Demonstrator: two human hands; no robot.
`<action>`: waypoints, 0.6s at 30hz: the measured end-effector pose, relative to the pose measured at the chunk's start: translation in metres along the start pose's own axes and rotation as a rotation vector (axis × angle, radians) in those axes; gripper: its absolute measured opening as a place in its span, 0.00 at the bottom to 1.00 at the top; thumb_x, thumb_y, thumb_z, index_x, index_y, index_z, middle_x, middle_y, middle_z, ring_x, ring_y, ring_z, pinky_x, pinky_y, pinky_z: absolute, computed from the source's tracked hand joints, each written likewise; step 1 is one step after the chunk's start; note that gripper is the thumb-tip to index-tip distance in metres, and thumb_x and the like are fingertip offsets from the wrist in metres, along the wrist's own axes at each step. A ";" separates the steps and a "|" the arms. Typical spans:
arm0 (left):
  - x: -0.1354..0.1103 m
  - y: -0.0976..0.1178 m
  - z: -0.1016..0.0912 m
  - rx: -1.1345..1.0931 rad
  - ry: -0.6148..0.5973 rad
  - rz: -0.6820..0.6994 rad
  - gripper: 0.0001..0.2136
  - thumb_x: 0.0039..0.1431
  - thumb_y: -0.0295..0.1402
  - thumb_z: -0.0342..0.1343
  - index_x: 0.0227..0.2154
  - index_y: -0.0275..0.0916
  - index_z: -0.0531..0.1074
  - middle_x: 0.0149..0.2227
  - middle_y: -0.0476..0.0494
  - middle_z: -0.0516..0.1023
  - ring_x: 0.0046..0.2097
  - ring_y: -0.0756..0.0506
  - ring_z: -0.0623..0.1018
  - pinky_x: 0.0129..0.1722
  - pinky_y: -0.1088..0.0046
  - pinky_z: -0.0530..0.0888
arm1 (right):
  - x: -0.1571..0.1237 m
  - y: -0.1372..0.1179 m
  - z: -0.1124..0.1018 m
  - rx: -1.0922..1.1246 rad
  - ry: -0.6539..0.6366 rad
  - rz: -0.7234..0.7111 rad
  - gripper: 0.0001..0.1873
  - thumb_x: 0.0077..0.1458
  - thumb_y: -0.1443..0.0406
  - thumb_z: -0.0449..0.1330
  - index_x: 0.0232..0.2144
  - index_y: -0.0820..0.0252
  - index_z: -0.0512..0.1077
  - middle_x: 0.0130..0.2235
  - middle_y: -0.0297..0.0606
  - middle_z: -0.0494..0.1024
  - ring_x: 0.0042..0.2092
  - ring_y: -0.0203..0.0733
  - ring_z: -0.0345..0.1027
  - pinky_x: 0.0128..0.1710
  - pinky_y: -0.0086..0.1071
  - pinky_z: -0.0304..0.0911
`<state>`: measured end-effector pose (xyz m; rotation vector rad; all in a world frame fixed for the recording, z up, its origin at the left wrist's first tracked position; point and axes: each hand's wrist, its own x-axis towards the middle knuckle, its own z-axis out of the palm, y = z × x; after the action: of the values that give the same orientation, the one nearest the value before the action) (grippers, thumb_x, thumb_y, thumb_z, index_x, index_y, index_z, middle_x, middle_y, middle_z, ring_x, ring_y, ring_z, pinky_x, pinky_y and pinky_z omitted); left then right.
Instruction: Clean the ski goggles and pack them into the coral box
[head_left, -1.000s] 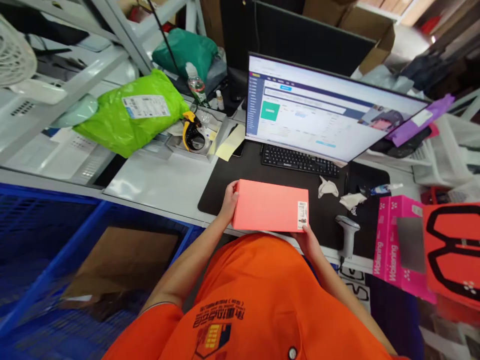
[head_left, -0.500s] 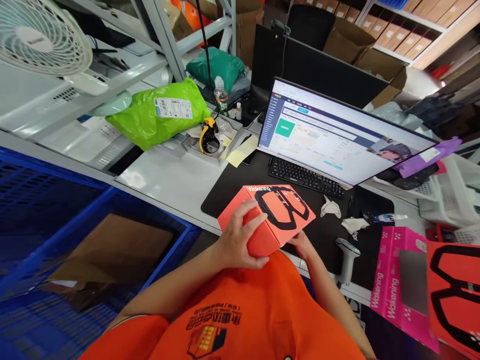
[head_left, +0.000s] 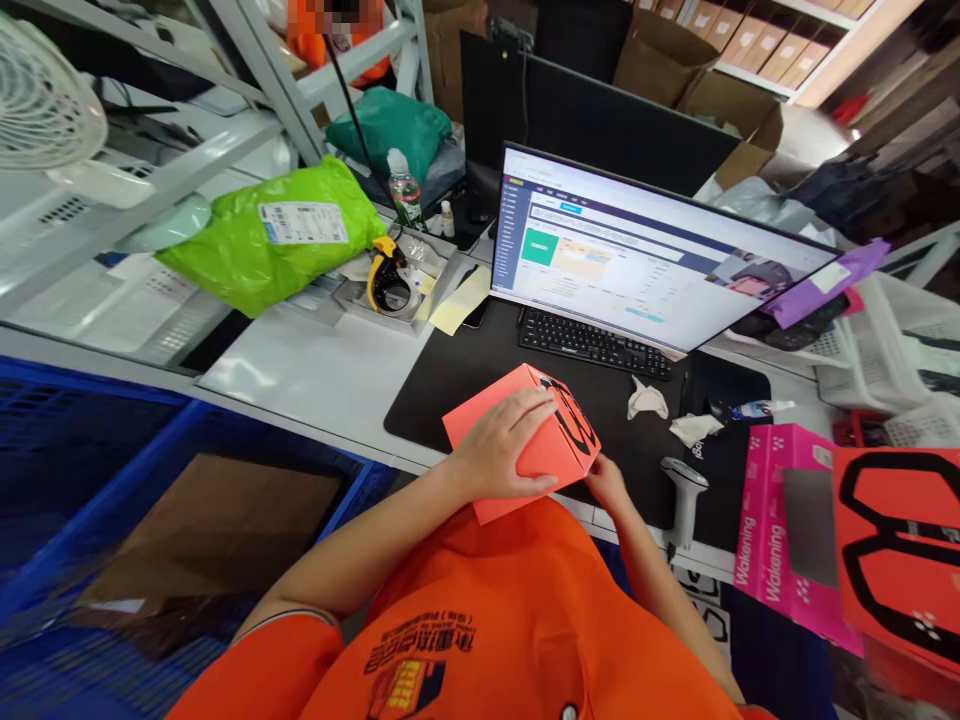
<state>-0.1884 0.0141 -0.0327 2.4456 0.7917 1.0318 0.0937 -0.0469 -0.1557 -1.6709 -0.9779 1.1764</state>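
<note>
An orange-red cardboard box [head_left: 551, 450] with a black looped graphic is held tilted at the front edge of the desk, close to my body. My left hand [head_left: 506, 445] lies across its near side, fingers over the upper face and thumb below. At the box's lower right corner, my right hand [head_left: 606, 482] grips the edge, its fingertips partly hidden. A black desk mat [head_left: 427, 385] lies under and beyond the box. To the right on the mat is a grey-white barcode scanner [head_left: 684, 500].
A monitor [head_left: 637, 250] and keyboard [head_left: 592, 340] stand behind the mat. Crumpled tissues [head_left: 646, 398] lie near them. Pink boxes [head_left: 772, 540] and another orange box [head_left: 900, 540] sit at the right. On the left are a green parcel [head_left: 277, 230], a tape dispenser [head_left: 390, 280] and blue crates [head_left: 97, 480].
The box has been turned, so its graphic face now points more to the right and a plain side shows. My left hand has slid further over it. The view has shifted slightly.
</note>
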 end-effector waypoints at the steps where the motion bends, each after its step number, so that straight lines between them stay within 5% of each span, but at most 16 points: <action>1: 0.004 0.002 0.002 0.047 -0.013 -0.062 0.50 0.53 0.53 0.64 0.71 0.38 0.45 0.69 0.25 0.57 0.70 0.27 0.59 0.69 0.44 0.57 | -0.001 -0.010 -0.012 -0.050 0.056 0.002 0.20 0.37 0.58 0.74 0.35 0.58 0.79 0.36 0.47 0.84 0.45 0.62 0.79 0.54 0.61 0.69; 5: 0.013 0.014 0.015 0.219 -0.062 -0.261 0.69 0.38 0.66 0.66 0.72 0.30 0.36 0.73 0.14 0.37 0.73 0.19 0.41 0.68 0.31 0.41 | -0.009 -0.076 -0.033 -0.152 0.215 -0.131 0.27 0.51 0.52 0.68 0.50 0.60 0.78 0.55 0.51 0.78 0.57 0.58 0.73 0.64 0.58 0.61; 8: 0.017 0.021 0.024 0.271 -0.102 -0.267 0.67 0.40 0.67 0.64 0.72 0.31 0.37 0.73 0.15 0.39 0.74 0.22 0.45 0.69 0.35 0.42 | -0.012 -0.133 -0.015 -0.233 -0.035 -0.378 0.30 0.57 0.53 0.65 0.60 0.53 0.72 0.64 0.47 0.71 0.64 0.53 0.67 0.63 0.51 0.64; 12: 0.022 0.023 0.027 0.292 -0.122 -0.254 0.61 0.43 0.64 0.65 0.71 0.34 0.44 0.73 0.19 0.44 0.73 0.23 0.49 0.69 0.37 0.47 | -0.001 -0.175 0.012 -0.173 -0.446 -0.242 0.37 0.51 0.56 0.71 0.63 0.52 0.70 0.65 0.41 0.71 0.66 0.53 0.64 0.65 0.48 0.63; 18: 0.017 0.021 0.024 0.270 -0.117 -0.255 0.59 0.43 0.67 0.63 0.70 0.35 0.48 0.73 0.20 0.44 0.72 0.24 0.51 0.69 0.40 0.51 | 0.018 -0.189 0.013 -0.106 -0.665 -0.014 0.32 0.50 0.59 0.71 0.58 0.54 0.75 0.55 0.36 0.81 0.58 0.54 0.74 0.60 0.48 0.69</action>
<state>-0.1536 0.0055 -0.0285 2.5077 1.2331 0.7204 0.0622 0.0355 0.0129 -1.3568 -1.4669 1.7468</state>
